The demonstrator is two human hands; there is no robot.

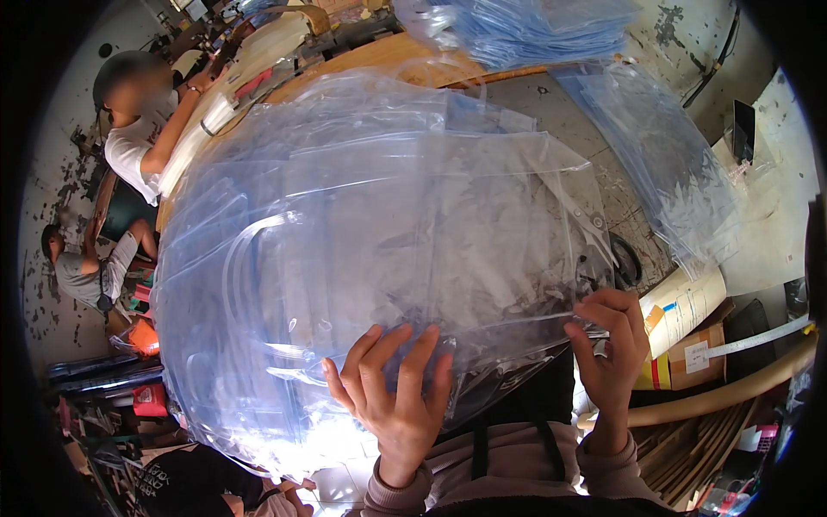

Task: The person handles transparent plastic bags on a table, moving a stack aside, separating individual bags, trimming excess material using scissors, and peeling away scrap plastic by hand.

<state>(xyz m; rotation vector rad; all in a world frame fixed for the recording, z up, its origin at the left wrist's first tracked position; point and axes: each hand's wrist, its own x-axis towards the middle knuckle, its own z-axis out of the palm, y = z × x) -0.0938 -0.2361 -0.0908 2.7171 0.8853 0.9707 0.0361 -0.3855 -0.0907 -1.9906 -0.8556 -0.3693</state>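
Note:
A broad pile of clear plastic sheets, bluish and glossy, covers the table in front of me. My left hand lies on its near edge, palm down with the fingers spread. At the near right corner, my right hand pinches the edge of the top sheet between thumb and fingers. Just beyond that hand are scissors with black handles, their blades partly beneath or against the see-through plastic. A curved, pale loop strip shows on the left part of the pile.
More folded plastic is stacked at the far side, and another bundle hangs to the right. A cardboard box and a long tan tube are at my right. Several people are nearby, one in a white shirt at far left.

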